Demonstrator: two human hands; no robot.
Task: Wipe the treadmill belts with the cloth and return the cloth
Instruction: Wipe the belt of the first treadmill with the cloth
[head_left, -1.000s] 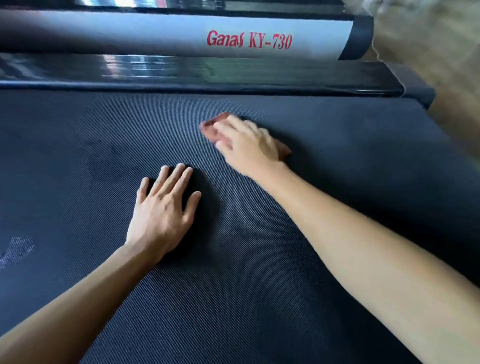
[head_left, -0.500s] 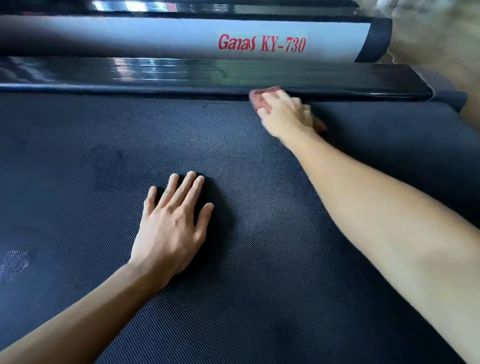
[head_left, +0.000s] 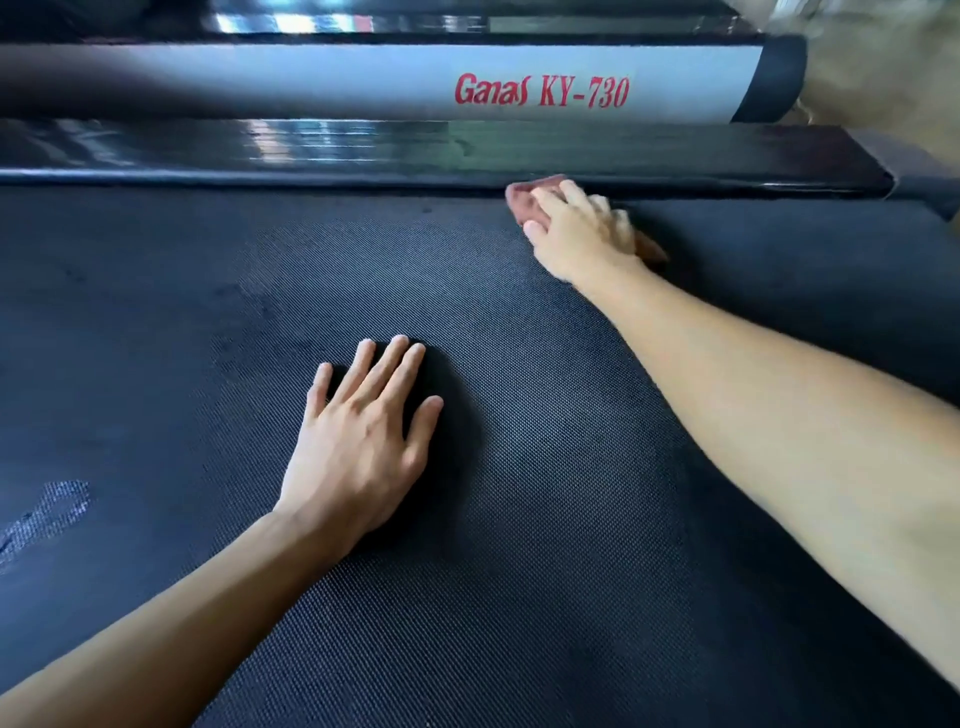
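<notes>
The dark textured treadmill belt (head_left: 519, 545) fills most of the head view. My right hand (head_left: 582, 234) lies over a small reddish cloth (head_left: 522, 200) and presses it onto the belt at its far edge, right against the glossy black side rail (head_left: 363, 150). Only bits of the cloth show, past the fingertips and behind the wrist. My left hand (head_left: 363, 436) rests flat on the middle of the belt, fingers spread and holding nothing.
Beyond the rail runs a silver frame tube (head_left: 311, 78) with red lettering "Ganas KY-730" and a black end cap. Tan floor (head_left: 883, 78) shows at the top right. A pale worn patch (head_left: 52, 509) marks the belt at the left.
My right hand slid the cloth from mid-belt away to the far edge beside the rail and stays there. My left hand has kept its place on the belt.
</notes>
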